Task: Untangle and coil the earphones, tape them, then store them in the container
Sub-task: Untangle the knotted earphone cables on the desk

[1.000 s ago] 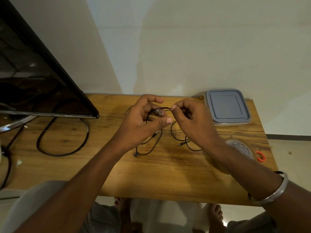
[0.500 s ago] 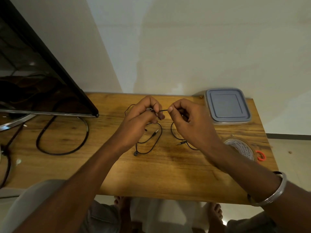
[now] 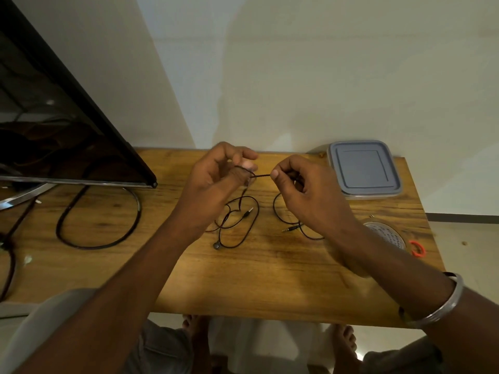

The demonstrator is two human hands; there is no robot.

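Black earphones lie in loose loops on the wooden table, with an earbud and two jack plugs showing. My left hand holds the wire wound over its fingers. My right hand pinches the same wire a short way to the right, so a taut stretch runs between the two hands. The grey lidded container stands shut at the back right. A clear tape roll lies at the right edge, partly hidden behind my right forearm.
A black monitor on a metal stand fills the back left, with a thick black cable looped on the table beneath it. An orange ring lies by the tape roll. The table's front edge is close to my knees.
My left hand has turned and lifted its fingers with the wire now wrapped over them. My right hand has shifted slightly right, stretching the wire between the hands.
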